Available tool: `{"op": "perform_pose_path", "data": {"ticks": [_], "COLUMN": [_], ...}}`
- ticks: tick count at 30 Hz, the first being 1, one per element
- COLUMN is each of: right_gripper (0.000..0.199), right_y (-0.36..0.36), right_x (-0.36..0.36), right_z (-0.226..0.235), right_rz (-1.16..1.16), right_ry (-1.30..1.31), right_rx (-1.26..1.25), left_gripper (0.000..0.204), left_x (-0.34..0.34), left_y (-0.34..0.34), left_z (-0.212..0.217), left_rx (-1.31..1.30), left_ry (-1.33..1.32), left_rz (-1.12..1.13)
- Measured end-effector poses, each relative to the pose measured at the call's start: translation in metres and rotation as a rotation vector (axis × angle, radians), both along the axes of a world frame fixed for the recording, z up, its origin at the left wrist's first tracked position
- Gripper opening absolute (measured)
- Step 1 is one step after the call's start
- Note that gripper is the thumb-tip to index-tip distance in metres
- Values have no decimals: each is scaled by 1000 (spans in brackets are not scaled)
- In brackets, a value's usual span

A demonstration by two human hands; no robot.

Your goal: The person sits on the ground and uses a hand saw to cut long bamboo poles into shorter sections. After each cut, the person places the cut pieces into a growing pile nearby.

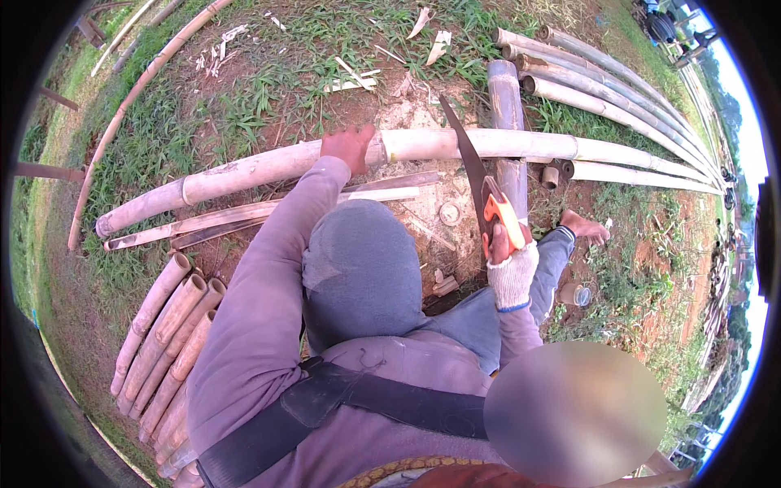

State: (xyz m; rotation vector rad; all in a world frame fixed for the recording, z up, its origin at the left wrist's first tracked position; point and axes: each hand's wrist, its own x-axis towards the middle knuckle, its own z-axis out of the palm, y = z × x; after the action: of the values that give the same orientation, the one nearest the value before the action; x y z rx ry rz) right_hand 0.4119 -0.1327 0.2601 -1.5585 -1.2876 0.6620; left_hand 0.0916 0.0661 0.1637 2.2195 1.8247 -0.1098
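right hand (511,272): in a white knit glove, closed round the orange handle of a black-bladed hand saw (476,183); blade tip angled up and away, teeth crossing the pole
saw: light, stiff blade, thin enough to flex or bind if twisted; hold by the handle only
short pieces: stack of cut tan bamboo lengths (167,325) at lower left, apart from the work
left hand (350,148): bare, pressed palm-down on top of the pole, left of the blade; cannot tell how far the fingers wrap
pole: long pale bamboo pole (268,167) lying across the red earth, left to right, propped on a grey cross pole (508,122) under the cut
handling: judged stiff, hollow, fairly light for its length; smooth round skin likely to roll or slip, so pin it close beside the cut; cut edges may splinter
behind: bundle of about 4 long bamboo poles (602,85) at upper right; chips (350,81) scattered on grass
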Motion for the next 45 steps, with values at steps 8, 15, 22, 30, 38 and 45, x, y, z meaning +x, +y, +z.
{"op": "perform_pose_path", "data": {"ticks": [8,15,22,30,38,45], "right_gripper": [36,28,24,29,30,31], "right_y": [-4,55,-107,114,-125,97], "right_x": [9,3,32,-5,41,-3], "right_z": [-27,-57,-8,-65,-36,-59], "right_rz": [11,-3,34,-30,10,-93], "right_ry": [-59,47,-146,-166,123,-444], "right_rx": [21,-17,-91,69,-67,35], "left_gripper": [91,90,90,92,91,90], "left_x": [8,11,-1,11,1,19], "left_y": [-8,-12,-9,-4,-16,-1], "left_z": [-17,-10,-11,1,-11,-2], "left_rx": [4,-75,-38,-2,-49,4], "left_ry": [11,-27,4,-7,6,-1], "left_rz": [-3,-13,16,-7,26,-8]}}
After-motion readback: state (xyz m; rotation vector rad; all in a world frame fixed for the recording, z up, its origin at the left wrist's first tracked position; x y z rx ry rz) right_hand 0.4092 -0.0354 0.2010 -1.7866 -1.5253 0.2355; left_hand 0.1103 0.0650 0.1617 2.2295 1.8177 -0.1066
